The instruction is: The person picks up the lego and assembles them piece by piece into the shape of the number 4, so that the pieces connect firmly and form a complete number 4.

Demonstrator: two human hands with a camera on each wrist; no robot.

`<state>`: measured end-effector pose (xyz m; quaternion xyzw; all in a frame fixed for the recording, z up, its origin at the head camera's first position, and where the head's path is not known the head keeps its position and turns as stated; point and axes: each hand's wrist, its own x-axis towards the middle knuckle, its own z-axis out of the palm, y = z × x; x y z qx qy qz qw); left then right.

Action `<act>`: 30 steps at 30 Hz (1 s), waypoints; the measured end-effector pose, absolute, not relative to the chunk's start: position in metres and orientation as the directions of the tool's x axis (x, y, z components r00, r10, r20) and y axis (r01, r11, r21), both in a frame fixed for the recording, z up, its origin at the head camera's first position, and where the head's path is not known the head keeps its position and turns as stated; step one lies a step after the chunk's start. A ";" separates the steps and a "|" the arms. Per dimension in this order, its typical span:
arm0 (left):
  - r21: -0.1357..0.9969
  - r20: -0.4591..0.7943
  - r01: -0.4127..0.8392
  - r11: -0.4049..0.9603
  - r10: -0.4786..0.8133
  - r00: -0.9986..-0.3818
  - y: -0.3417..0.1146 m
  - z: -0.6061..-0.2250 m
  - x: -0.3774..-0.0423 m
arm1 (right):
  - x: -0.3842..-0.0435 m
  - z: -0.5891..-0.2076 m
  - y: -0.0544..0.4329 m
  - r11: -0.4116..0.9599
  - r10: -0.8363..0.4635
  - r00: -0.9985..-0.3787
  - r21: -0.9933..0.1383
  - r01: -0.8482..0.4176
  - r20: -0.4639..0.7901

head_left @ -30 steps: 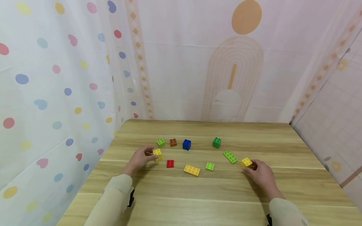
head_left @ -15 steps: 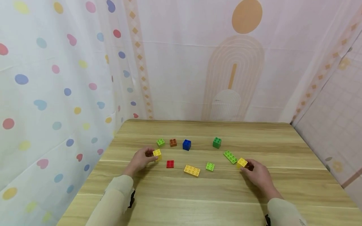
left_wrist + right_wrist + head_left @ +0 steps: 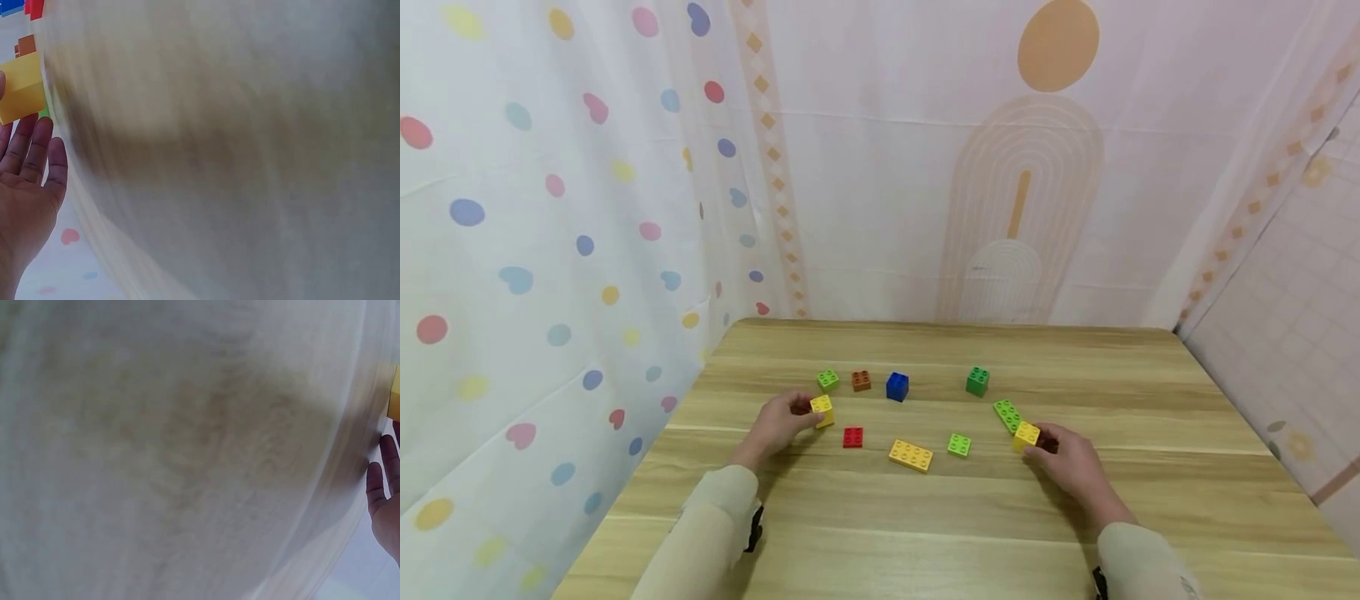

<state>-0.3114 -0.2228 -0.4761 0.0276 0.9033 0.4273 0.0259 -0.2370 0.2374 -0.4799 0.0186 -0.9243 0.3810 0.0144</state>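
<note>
My left hand [image 3: 778, 423] pinches a yellow toy building brick [image 3: 822, 410] between thumb and fingers, at the left of the group of bricks. In the left wrist view that yellow brick [image 3: 22, 89] sits above the palm of the left hand [image 3: 28, 187]. On the other side, my right hand [image 3: 1070, 463] pinches a second yellow brick [image 3: 1026, 436], close by the near end of a long lime green brick [image 3: 1007, 415]. Only a corner of this yellow brick [image 3: 395, 397] shows in the right wrist view, by the fingers of the right hand [image 3: 389, 494].
On the wooden table [image 3: 865, 533] lie a red brick [image 3: 853, 437], a long yellow-orange brick [image 3: 911, 455], a small lime brick [image 3: 958, 445], another lime brick [image 3: 827, 380], a brown brick [image 3: 861, 381], a blue brick [image 3: 897, 387] and a green brick [image 3: 977, 381]. Curtains [image 3: 880, 167] hang behind.
My right hand has moved left with its yellow brick, toward the long lime green brick. My left hand has stayed nearly in place with the other yellow brick.
</note>
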 end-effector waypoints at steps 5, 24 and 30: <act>0.796 -0.006 0.043 0.604 0.079 -0.997 -0.218 -0.470 -0.313 | -0.239 -0.478 0.233 0.701 -0.046 -0.999 -0.712 -0.048 0.022; 0.822 0.024 0.118 0.557 0.173 -0.985 -0.174 -0.448 -0.317 | -0.249 -0.476 0.217 0.645 -0.131 -0.990 -0.763 -0.043 -0.055; 0.826 0.022 0.137 0.546 0.212 -0.977 -0.158 -0.443 -0.316 | -0.251 -0.473 0.213 0.646 -0.148 -0.985 -0.762 -0.030 -0.087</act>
